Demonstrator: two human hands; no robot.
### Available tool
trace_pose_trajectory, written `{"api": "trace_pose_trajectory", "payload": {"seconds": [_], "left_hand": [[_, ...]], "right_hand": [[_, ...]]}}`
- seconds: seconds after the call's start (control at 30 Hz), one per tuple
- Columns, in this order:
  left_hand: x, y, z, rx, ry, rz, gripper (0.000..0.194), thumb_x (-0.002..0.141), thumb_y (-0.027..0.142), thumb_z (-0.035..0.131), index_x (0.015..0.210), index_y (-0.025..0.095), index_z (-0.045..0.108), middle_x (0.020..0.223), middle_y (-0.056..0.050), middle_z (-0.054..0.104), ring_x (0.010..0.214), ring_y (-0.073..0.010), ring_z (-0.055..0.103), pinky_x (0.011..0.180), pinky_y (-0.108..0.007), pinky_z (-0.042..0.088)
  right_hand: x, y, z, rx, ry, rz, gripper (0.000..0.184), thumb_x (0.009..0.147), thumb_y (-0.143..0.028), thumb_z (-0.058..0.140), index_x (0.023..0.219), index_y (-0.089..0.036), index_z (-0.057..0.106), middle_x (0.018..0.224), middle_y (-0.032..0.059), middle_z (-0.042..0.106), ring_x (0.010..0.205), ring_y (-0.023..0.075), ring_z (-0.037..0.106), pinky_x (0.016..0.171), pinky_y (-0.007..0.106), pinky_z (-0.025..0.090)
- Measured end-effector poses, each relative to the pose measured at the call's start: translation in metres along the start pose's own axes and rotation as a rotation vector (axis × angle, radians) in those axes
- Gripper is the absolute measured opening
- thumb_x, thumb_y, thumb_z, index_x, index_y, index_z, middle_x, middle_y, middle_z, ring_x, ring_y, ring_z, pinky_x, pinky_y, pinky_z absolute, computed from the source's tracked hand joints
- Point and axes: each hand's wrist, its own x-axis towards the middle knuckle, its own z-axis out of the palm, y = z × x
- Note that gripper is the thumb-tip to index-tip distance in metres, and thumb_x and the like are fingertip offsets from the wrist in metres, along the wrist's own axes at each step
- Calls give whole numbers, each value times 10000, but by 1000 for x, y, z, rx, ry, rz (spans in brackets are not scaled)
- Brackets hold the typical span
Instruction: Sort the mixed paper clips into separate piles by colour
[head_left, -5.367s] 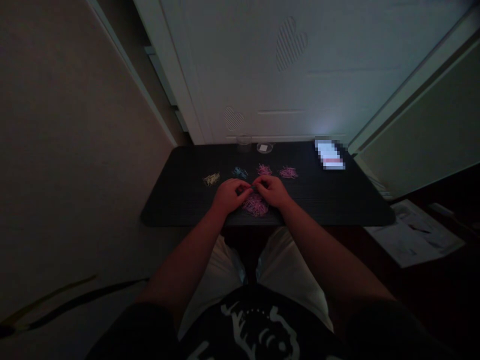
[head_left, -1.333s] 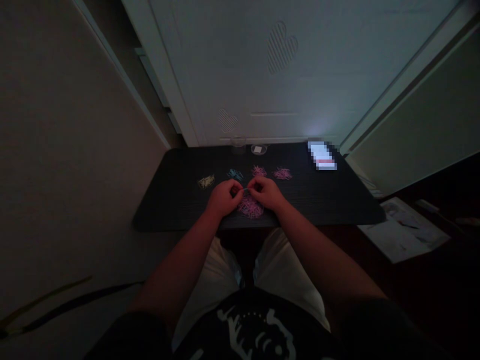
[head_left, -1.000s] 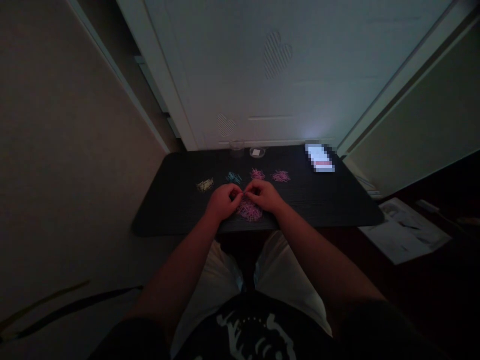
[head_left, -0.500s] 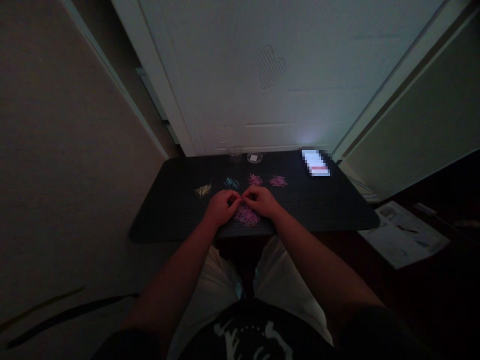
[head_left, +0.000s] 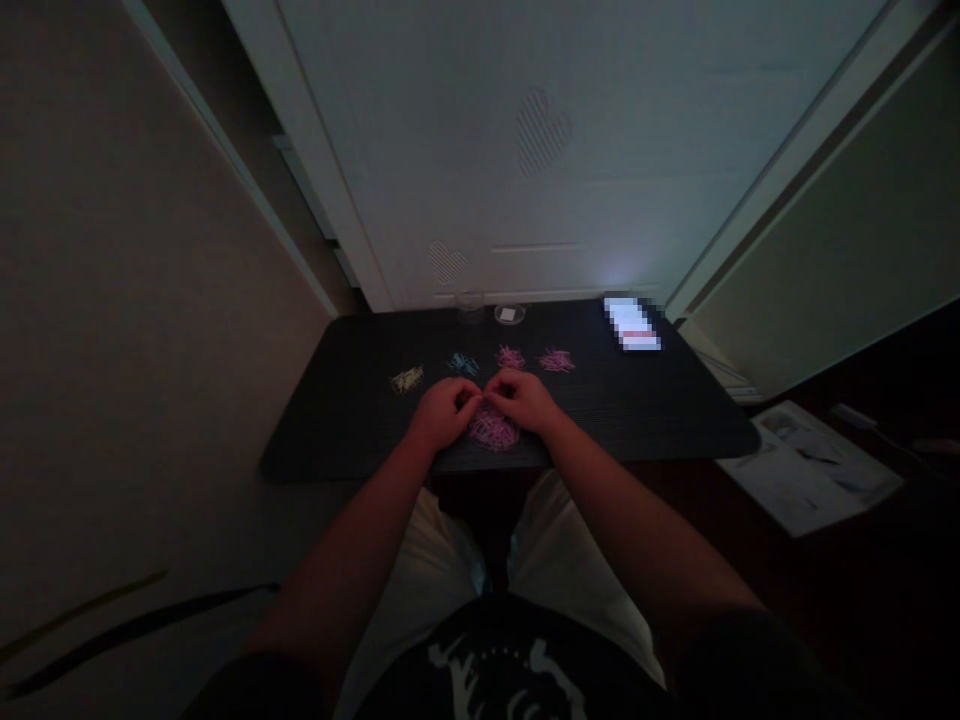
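As forearms [head_left: 360,535] converge, hands [head_left: 444,412] nearly touching, fingertips [head_left: 475,399] pinched, beside pile [head_left: 495,432]

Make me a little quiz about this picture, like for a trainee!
1. Pick one: which pile lies farthest left on the black table? A) blue B) yellow C) pink
2. True or false: the lit phone lies near the table's left end.
3. How many piles of thin strips can you see, counting the one by the left hand and right hand?

Key
1. B, the yellow pile.
2. False; the lit phone is near the right end.
3. Five: yellow pile, blue pile, one pink pile, another pink pile, and the largest, pink-purple pile.
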Motion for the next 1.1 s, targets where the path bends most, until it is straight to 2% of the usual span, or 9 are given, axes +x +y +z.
{"api": "trace_pose_trajectory", "payload": {"seconds": [0.57, 0.77, 0.97, 1.1], "left_hand": [[0, 0, 0, -36, 49, -60, 112, 808, 270, 538, 817, 175, 595, 762, -23, 628, 718, -149, 574, 674, -282, 455], [0, -1, 1, -70, 36, -77, 110, 800, 271, 550, 818, 175, 602, 747, -16, 629, 686, -142, 573, 657, -277, 459], [1, -2, -1, -86, 0, -47, 141, 817, 295, 540, 821, 174, 612, 748, -18, 629, 703, -147, 573, 661, -276, 452], [1, -2, -2, -76, -16, -40, 153, 831, 296, 520, 843, 173, 610, 770, -24, 629, 729, -153, 573, 687, -285, 452]], "right_hand": [[0, 5, 0, 40, 32, 23, 95, 741, -239, 599, 740, -162, 656, 682, 7, 624, 616, 115, 538, 589, 238, 411], [0, 4, -1, 42, 37, 44, 101, 733, -251, 604, 721, -163, 652, 673, 5, 614, 612, 116, 529, 583, 243, 398], [0, 6, -1, 76, 30, 84, 105, 712, -250, 602, 658, -159, 599, 595, -22, 542, 560, 103, 477, 539, 230, 361], [0, 8, 0, 57, 17, 46, 106, 708, -237, 592, 633, -166, 566, 604, -22, 532, 585, 108, 478, 550, 231, 359]]}}
